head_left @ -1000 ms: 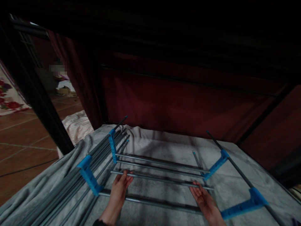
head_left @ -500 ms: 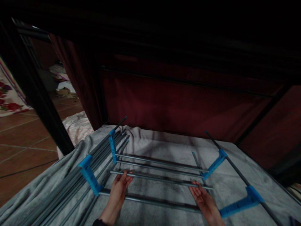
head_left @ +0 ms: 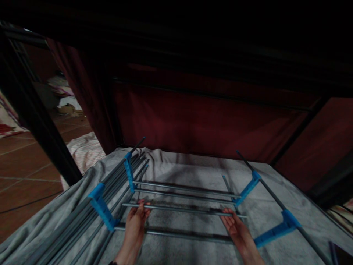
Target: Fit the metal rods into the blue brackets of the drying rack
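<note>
A frame of grey metal rods and blue plastic connectors lies on a grey cloth (head_left: 193, 173). My left hand (head_left: 136, 221) has its fingers curled over the left part of a loose grey rod (head_left: 182, 209). My right hand (head_left: 234, 226) lies palm up under the rod's right end, fingers bent around it. A left blue connector (head_left: 102, 208) sits near my left hand, and a right blue connector (head_left: 246, 189) lies just beyond my right hand. Two more rods run across the frame behind the held one.
A bundle of grey rods (head_left: 82, 217) lies along the left edge of the cloth. Dark red fabric walls (head_left: 206, 117) close off the back and right. A black post (head_left: 35, 121) stands at left, with tiled floor (head_left: 24, 162) beyond.
Both hands and the rod stay where they are on the frame. The view has shifted slightly to the right.
</note>
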Motion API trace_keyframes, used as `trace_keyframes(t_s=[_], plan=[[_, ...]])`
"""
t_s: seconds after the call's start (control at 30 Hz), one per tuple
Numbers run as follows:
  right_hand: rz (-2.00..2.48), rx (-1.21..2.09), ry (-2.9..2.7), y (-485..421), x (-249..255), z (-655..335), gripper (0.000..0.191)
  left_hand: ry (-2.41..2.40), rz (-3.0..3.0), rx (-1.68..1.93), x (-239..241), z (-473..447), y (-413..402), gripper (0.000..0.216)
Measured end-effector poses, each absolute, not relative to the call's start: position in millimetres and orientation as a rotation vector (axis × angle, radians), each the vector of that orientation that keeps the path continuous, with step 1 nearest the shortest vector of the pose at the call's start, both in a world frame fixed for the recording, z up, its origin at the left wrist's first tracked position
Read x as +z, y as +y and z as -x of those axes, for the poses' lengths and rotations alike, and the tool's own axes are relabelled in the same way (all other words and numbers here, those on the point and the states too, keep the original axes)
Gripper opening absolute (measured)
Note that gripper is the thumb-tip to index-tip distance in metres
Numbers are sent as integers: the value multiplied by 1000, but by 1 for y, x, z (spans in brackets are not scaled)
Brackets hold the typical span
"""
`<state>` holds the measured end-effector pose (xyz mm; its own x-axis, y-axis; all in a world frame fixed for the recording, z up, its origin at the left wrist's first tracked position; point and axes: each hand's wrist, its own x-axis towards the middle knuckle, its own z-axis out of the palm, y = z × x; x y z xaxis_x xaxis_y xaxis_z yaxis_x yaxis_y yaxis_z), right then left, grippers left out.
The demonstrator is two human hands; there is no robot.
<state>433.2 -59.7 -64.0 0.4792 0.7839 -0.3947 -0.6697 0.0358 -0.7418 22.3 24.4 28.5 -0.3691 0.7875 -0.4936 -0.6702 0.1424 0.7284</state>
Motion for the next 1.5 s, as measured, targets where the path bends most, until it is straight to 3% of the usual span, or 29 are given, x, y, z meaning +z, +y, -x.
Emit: trace_keyframes(t_s=[0.3,0.47,0.9,1.13,1.5], plan=[[1011,1116,-95,-65,-49,-436,25,1151,-165,1504,34,-17,24,16],[983,1108,-53,-65,-53,-438,29,1161,-159,1491,36,-17,29,32],[998,1108,-24,-62,-58,-441,21,1215,-146,1532,32,-20,30,28],[1016,1071,-67,-61,-53,-433,26,1231,-138,1530,31,-19,34,26],[976,1066,25,-58,-37,-425,15,1221,-201,1433,26,-25,37,25]])
